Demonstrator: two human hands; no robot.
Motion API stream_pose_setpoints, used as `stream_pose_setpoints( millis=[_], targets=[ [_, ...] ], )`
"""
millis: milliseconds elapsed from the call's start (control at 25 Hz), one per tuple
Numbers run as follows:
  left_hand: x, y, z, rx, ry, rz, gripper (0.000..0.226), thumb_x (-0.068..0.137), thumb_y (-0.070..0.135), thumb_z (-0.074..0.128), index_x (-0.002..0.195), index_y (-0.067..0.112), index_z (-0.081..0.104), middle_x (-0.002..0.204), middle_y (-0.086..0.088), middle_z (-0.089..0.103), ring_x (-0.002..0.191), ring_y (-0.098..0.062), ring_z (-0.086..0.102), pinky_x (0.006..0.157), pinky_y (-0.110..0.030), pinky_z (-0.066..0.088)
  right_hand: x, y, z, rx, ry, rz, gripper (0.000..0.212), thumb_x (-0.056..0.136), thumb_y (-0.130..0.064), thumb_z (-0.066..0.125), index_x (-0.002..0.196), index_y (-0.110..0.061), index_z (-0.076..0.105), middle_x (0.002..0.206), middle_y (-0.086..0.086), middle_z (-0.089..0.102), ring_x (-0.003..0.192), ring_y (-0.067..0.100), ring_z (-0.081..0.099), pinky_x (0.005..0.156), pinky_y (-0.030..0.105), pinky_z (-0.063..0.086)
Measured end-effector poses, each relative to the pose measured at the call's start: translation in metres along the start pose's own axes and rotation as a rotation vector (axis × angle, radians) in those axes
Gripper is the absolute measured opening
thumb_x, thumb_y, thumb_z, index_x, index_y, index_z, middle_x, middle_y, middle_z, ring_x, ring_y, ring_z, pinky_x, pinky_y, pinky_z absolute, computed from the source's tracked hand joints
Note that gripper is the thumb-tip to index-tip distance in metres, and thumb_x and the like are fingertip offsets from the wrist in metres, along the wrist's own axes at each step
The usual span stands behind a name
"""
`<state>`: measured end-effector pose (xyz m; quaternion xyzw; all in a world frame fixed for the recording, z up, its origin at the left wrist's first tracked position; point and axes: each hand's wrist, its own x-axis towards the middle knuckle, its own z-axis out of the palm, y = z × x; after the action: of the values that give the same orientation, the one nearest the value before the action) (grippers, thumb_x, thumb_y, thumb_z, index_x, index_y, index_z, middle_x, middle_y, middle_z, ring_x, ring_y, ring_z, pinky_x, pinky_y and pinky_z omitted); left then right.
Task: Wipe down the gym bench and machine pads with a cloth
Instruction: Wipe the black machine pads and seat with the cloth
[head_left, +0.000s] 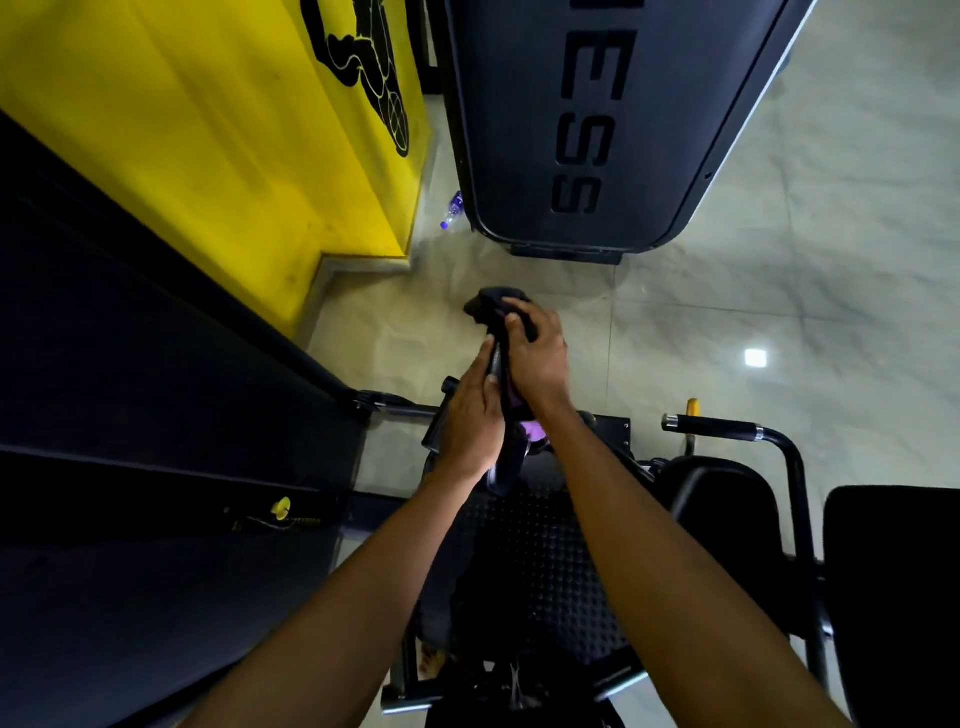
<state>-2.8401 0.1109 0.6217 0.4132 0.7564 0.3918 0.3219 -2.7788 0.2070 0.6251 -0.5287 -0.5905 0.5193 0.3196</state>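
Our right hand (537, 358) curls round the dark cloth (496, 302), which bunches just beyond its fingers. Just beneath it, our left hand (470, 426) pinches the cloth's hanging length.

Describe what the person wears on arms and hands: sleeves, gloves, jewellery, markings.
Both arms are bare to the picture's bottom edge: no sleeve shows on the left arm or the right arm. The left grip and right grip are ungloved, with no ring, watch or band visible. No markings or tattoos can be seen.
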Motion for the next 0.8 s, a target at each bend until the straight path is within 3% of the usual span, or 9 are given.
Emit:
stream_pose_setpoints(
  millis=[80, 120, 280, 400, 480, 560, 600, 680, 800],
  targets=[
    [0.009, 0.005, -0.001, 0.1, -0.042, -0.011, 0.05, 0.106, 0.047, 0.022, 0.155, 0.048, 0.014, 0.162, 0.001, 0.029, 0.146, -0.017, 0.034, 0.117, -0.045, 0.037, 0.015, 0.003, 0.001, 0.072, 0.008, 0.063, 0.028, 0.103, -0.038, 0.051, 0.126, -0.032, 0.066, 0.132, -0.002, 0.061, 0.115, 0.013, 0.06, 0.097, 0.032, 0.052],
    [0.01, 0.006, 0.001, 0.123, -0.048, 0.002, 0.05, 0.106, 0.05, 0.023, 0.155, 0.05, 0.014, 0.161, -0.002, 0.03, 0.145, -0.02, 0.035, 0.115, -0.046, 0.038, 0.022, 0.007, 0.002, 0.104, 0.005, 0.1, 0.03, 0.102, -0.042, 0.049, 0.124, -0.033, 0.067, 0.127, -0.001, 0.066, 0.111, 0.015, 0.063, 0.094, 0.033, 0.053],
    [0.001, 0.005, 0.009, 0.113, 0.017, -0.022, 0.049, 0.108, 0.04, 0.032, 0.156, 0.045, 0.023, 0.159, 0.001, 0.031, 0.143, -0.012, 0.036, 0.106, -0.013, 0.033, 0.045, 0.055, 0.008, 0.195, -0.074, 0.278, 0.028, 0.103, -0.04, 0.046, 0.107, -0.029, 0.071, 0.106, -0.002, 0.072, 0.094, 0.016, 0.064, 0.076, 0.028, 0.049],
    [0.0, 0.008, 0.008, 0.144, 0.047, -0.011, 0.048, 0.108, 0.038, 0.034, 0.155, 0.044, 0.026, 0.159, 0.005, 0.034, 0.144, -0.009, 0.035, 0.115, -0.024, 0.032, 0.05, 0.089, 0.011, 0.17, -0.094, 0.412, 0.027, 0.101, -0.03, 0.044, 0.083, -0.025, 0.064, 0.087, 0.001, 0.063, 0.081, 0.02, 0.056, 0.059, 0.023, 0.043],
    [0.008, 0.006, 0.006, 0.158, 0.013, 0.024, 0.048, 0.108, 0.037, 0.035, 0.155, 0.043, 0.027, 0.159, 0.008, 0.035, 0.144, -0.003, 0.032, 0.12, -0.03, 0.03, 0.056, 0.09, 0.009, 0.19, -0.042, 0.454, 0.03, 0.096, -0.034, 0.044, 0.075, -0.022, 0.062, 0.081, 0.002, 0.06, 0.076, 0.021, 0.056, 0.052, 0.022, 0.046],
    [0.015, 0.005, 0.001, 0.182, -0.034, 0.05, 0.049, 0.108, 0.035, 0.035, 0.156, 0.04, 0.026, 0.159, 0.009, 0.034, 0.144, 0.0, 0.031, 0.12, -0.03, 0.029, 0.048, 0.073, 0.005, 0.205, 0.016, 0.421, 0.035, 0.091, -0.049, 0.047, 0.107, -0.027, 0.07, 0.112, -0.001, 0.066, 0.099, 0.018, 0.063, 0.083, 0.031, 0.055],
    [0.019, 0.004, 0.0, 0.195, -0.051, 0.082, 0.049, 0.109, 0.033, 0.035, 0.157, 0.038, 0.026, 0.159, 0.01, 0.034, 0.144, 0.0, 0.031, 0.12, -0.029, 0.029, 0.037, 0.064, 0.003, 0.231, 0.032, 0.37, 0.04, 0.096, -0.052, 0.048, 0.127, -0.032, 0.064, 0.131, -0.003, 0.06, 0.116, 0.016, 0.059, 0.099, 0.034, 0.049],
    [0.023, 0.0, -0.003, 0.219, -0.066, 0.166, 0.049, 0.109, 0.03, 0.036, 0.158, 0.029, 0.028, 0.157, 0.013, 0.033, 0.144, 0.0, 0.031, 0.12, -0.029, 0.03, 0.005, 0.051, 0.002, 0.259, 0.088, 0.192, 0.042, 0.104, -0.045, 0.048, 0.145, -0.036, 0.05, 0.147, -0.005, 0.048, 0.132, 0.011, 0.048, 0.109, 0.028, 0.038],
    [0.026, -0.003, -0.004, 0.253, -0.079, 0.202, 0.049, 0.11, 0.03, 0.035, 0.158, 0.024, 0.029, 0.158, 0.014, 0.032, 0.145, 0.001, 0.03, 0.119, -0.025, 0.029, -0.017, 0.073, 0.013, 0.281, 0.161, 0.054, 0.046, 0.106, -0.039, 0.048, 0.151, -0.031, 0.044, 0.153, 0.002, 0.044, 0.144, 0.016, 0.04, 0.115, 0.027, 0.033]
  ],
)
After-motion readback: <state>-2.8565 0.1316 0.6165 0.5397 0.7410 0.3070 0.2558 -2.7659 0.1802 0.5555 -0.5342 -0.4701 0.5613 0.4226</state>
